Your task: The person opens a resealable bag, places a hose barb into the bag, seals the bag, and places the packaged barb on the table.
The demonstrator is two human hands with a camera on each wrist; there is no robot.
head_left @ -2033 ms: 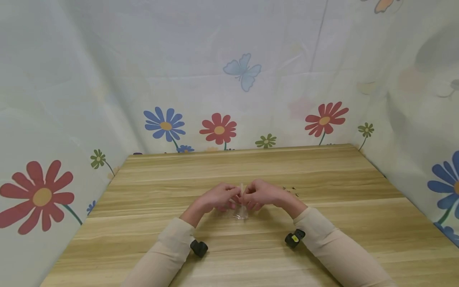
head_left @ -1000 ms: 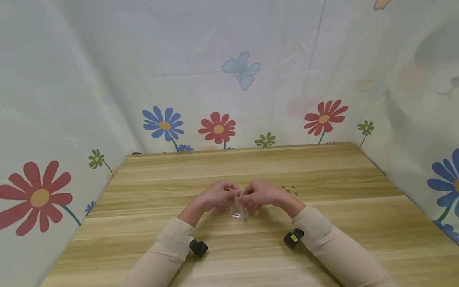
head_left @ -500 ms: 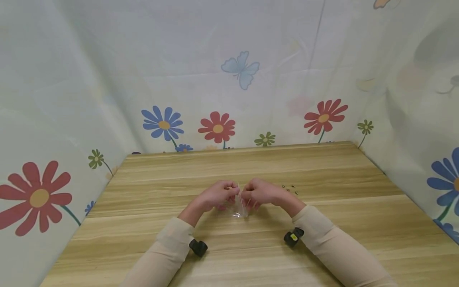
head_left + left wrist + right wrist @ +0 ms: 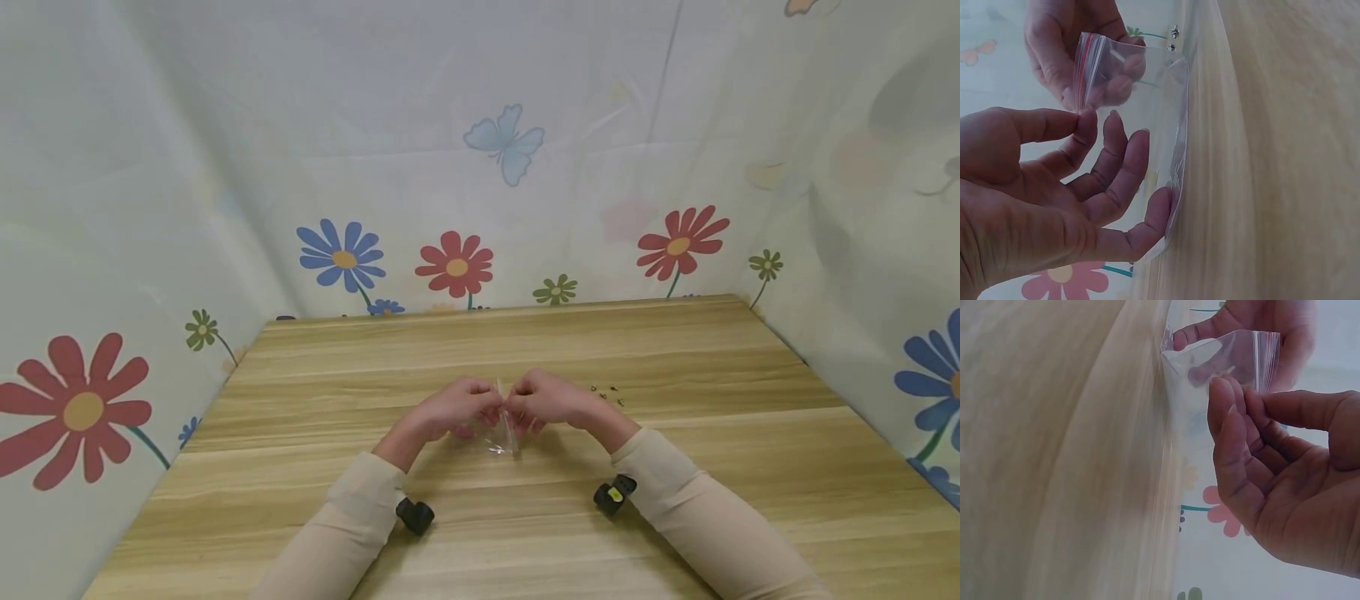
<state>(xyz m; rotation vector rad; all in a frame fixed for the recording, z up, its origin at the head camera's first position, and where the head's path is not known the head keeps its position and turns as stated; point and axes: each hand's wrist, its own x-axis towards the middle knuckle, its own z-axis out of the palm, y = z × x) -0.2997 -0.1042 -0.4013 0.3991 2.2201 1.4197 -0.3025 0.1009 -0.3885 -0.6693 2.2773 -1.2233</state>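
While both forearms in pale sleeves [image 4: 341, 525] slant inward from the near side, a small black device [image 4: 415, 517] sits at the left wrist and another [image 4: 613, 495] at the right. Wrists bent, hands meeting low over the wood-grain table [image 4: 487, 533].

Left hand [image 4: 1060, 181]: palm turned inward, thumb and forefinger tips together, clamped on the zip edge of a clear plastic bag [image 4: 1163, 106]. Its other fingers bend loosely, spaced apart; little fingertip at the bag's lower edge, contact uncertain.

Right hand [image 4: 1291, 469]: thumb and forefinger pinch the same zip edge from the opposite side; remaining fingers curl in close beside them.

Bag stands between the hands, red line along its zip, bottom near the tabletop. Cannot tell whether it touches.

Just beyond the right wrist, several small metallic pieces [image 4: 603, 397] lie scattered on the table. Behind the far edge, a white backdrop [image 4: 570, 75] printed with flowers [image 4: 457, 267] and a pale blue butterfly [image 4: 507, 143].
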